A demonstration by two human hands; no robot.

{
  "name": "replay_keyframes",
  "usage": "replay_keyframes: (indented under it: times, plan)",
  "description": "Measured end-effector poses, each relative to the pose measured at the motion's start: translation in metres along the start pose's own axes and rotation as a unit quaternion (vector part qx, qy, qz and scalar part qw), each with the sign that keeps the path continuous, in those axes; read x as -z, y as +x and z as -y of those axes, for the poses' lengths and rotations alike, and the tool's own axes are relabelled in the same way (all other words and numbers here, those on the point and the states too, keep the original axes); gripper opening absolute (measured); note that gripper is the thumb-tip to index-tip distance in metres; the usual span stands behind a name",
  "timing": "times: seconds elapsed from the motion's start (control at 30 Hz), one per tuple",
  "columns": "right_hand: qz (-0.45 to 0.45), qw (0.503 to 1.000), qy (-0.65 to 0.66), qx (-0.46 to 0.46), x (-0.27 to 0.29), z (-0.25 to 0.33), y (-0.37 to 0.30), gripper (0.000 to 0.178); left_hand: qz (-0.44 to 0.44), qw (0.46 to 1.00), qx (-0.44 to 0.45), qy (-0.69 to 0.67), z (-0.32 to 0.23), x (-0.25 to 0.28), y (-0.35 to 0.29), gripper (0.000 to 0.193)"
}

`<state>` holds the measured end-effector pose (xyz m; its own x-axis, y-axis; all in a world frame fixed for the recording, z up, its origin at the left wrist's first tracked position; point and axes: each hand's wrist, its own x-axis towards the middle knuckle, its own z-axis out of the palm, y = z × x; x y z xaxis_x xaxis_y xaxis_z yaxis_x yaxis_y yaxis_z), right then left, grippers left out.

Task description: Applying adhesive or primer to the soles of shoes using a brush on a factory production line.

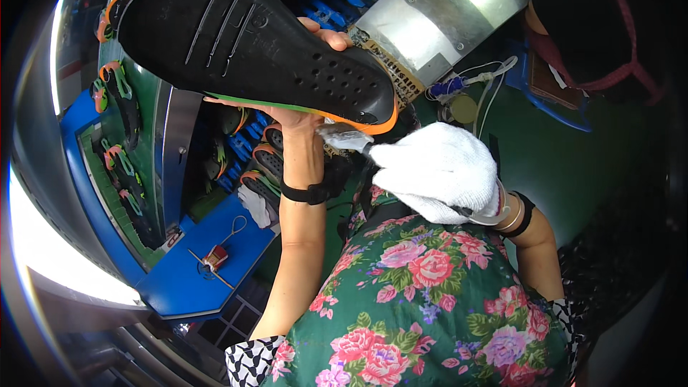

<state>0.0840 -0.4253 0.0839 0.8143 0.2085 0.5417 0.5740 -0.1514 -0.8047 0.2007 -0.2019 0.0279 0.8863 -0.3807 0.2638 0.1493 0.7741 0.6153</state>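
Observation:
My left hand (294, 116) holds up a large black shoe sole (251, 50) with an orange and green rim. Its fingertips curl over the sole's far edge, while the palm is mostly hidden beneath it. A white knitted glove covers my right hand (441, 172), closed around a small tool with a flat, grey-white, brush-like head (346, 137). The tool's head is close under the near rim of the sole, by my left wrist; whether it touches cannot be told. The sole's heel end, with small round holes, lies nearest the glove.
At left, a green conveyor (154, 136) carries several orange and green shoe parts (118, 161). A blue ledge (190, 290) holds a small red object (215, 256). Several soles (269, 161) sit on a rack behind my left forearm. A metal panel (437, 18) and another person (584, 29) are at upper right.

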Motion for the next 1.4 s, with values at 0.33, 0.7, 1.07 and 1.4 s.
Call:
replay_keyframes:
  times: [0.33,0.7,1.07,1.4]
  plan:
    - [0.034,0.997,0.046,-0.05,0.018,-0.01,0.004,0.025,0.038,0.999,-0.001,-0.007,0.003,0.0,0.011,0.114]
    - [0.011,0.999,-0.01,-0.044,0.032,-0.013,0.013,0.025,0.042,0.999,0.011,0.019,0.007,-0.008,0.021,0.114]
    - [0.018,0.982,0.136,-0.128,0.034,-0.017,0.017,0.02,0.044,0.999,0.005,0.011,0.013,-0.015,0.027,0.103]
    - [0.056,0.969,0.232,-0.068,0.031,-0.026,0.012,0.02,-0.006,0.996,0.083,0.007,0.005,-0.004,0.018,0.104]
